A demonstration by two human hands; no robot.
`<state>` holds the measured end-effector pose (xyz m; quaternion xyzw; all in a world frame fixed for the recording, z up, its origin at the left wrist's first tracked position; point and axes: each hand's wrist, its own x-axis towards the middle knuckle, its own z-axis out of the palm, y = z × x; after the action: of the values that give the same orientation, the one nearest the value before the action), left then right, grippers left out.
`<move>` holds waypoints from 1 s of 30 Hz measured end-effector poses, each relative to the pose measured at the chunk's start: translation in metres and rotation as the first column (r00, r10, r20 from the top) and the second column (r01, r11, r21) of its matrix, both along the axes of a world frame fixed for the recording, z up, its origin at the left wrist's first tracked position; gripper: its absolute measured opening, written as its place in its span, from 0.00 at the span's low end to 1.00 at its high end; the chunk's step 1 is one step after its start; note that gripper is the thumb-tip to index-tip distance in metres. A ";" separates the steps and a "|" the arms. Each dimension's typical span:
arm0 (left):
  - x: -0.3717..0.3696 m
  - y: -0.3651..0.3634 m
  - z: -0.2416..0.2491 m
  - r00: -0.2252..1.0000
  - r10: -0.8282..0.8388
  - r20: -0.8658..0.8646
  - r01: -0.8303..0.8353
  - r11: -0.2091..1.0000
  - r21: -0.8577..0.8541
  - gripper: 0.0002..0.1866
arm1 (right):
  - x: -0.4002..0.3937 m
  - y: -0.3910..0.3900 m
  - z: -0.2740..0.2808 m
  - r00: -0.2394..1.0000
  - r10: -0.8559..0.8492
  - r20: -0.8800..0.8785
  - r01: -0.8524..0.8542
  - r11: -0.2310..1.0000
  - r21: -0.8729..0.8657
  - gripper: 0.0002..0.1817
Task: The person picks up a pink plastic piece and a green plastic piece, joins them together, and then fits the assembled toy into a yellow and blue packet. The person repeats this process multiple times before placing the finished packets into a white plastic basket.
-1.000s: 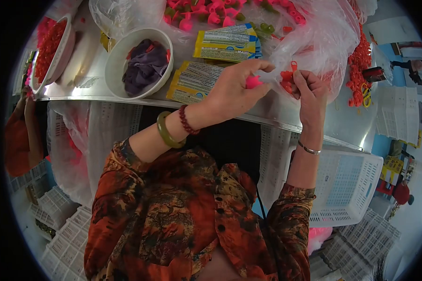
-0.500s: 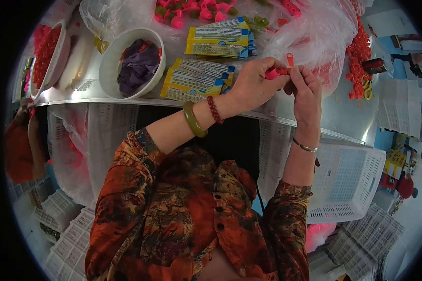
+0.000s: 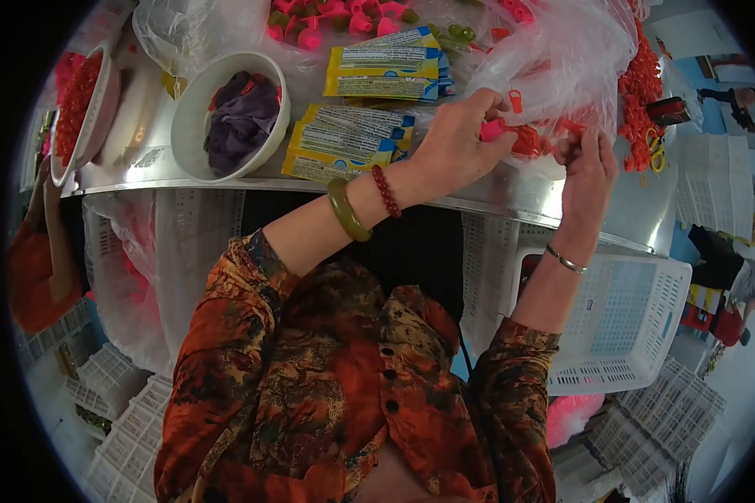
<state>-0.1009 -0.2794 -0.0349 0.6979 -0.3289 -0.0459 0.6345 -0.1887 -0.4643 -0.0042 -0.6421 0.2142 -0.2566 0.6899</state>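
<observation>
My left hand [image 3: 460, 147], with a green bangle and red beads at the wrist, is closed on a small pink piece [image 3: 492, 130] between thumb and fingertips. To its right, my right hand [image 3: 587, 163] pinches a small red piece [image 3: 572, 127] in front of a clear plastic bag [image 3: 554, 63]. Between the hands lie red pieces [image 3: 526, 142], close to the bag. A red tag-like piece [image 3: 515, 102] shows just above my left fingertips. Beside my left wrist lie two fans of yellow and blue packets [image 3: 384, 74].
A white bowl [image 3: 181, 126] with purple cloth stands left. Farther left is a tub [image 3: 109, 109] of red pieces, near a person in orange [image 3: 42, 268]. Pink pieces [image 3: 361, 21] lie at the back. Red pieces [image 3: 635, 101] and yellow scissors [image 3: 656, 152] are right, above a white crate [image 3: 604, 377].
My right hand has moved right, away from my left hand, with a red piece at its fingertips. Red pieces between the hands are now uncovered. My left hand still holds the pink piece.
</observation>
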 end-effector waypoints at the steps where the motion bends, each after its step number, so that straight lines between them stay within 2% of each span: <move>1: 0.004 -0.006 -0.007 0.990 0.042 0.137 -0.041 0.999 -0.014 0.19 | -0.002 -0.001 0.002 1.000 -0.010 0.025 0.009 0.999 0.036 0.14; 2: 0.006 -0.009 -0.013 0.959 0.084 0.272 -0.078 0.996 -0.033 0.19 | -0.004 -0.001 0.004 0.998 -0.023 0.051 0.019 0.997 0.072 0.14; 4: 0.003 -0.007 -0.008 0.985 0.044 0.164 -0.042 0.999 -0.018 0.19 | -0.007 0.007 0.008 0.998 0.033 0.062 -0.038 0.996 0.084 0.13; 8: 0.002 0.015 0.017 0.972 -0.208 -0.108 0.216 0.975 0.059 0.19 | -0.011 0.023 0.007 0.983 0.162 0.088 -0.174 0.974 0.148 0.12; 11: 0.003 0.023 0.017 0.800 -0.464 -0.381 0.403 0.885 -0.231 0.16 | -0.009 0.038 0.009 0.966 0.243 0.084 -0.255 0.951 0.174 0.12; 17: 0.001 0.049 0.028 0.578 -0.530 -0.620 0.383 0.848 -0.367 0.12 | -0.003 0.055 0.015 0.940 0.342 0.007 -0.340 0.933 0.115 0.13; 20: -0.002 0.053 0.029 0.630 -0.491 -0.601 0.387 0.870 -0.305 0.13 | -0.001 0.062 0.012 0.935 0.354 -0.028 -0.347 0.926 0.147 0.12; 23: -0.008 0.053 0.022 0.652 -0.500 -0.570 0.368 0.866 -0.338 0.12 | 0.001 0.075 0.009 0.942 0.334 -0.020 -0.331 0.939 0.090 0.11; 26: -0.010 0.059 0.033 0.428 -0.437 -0.791 0.236 0.899 -0.369 0.11 | 0.002 0.077 0.007 0.950 0.310 -0.023 -0.308 0.949 0.072 0.11; 30: -0.008 0.063 0.022 0.340 -0.501 -0.796 0.188 0.865 -0.465 0.12 | 0.005 0.085 0.010 0.972 0.237 0.006 -0.237 0.971 0.026 0.10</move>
<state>-0.1085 -0.2165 -0.0128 0.3738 -0.0827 -0.4963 0.7792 -0.1834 -0.3790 0.0061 -0.6534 0.1385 -0.1706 0.7244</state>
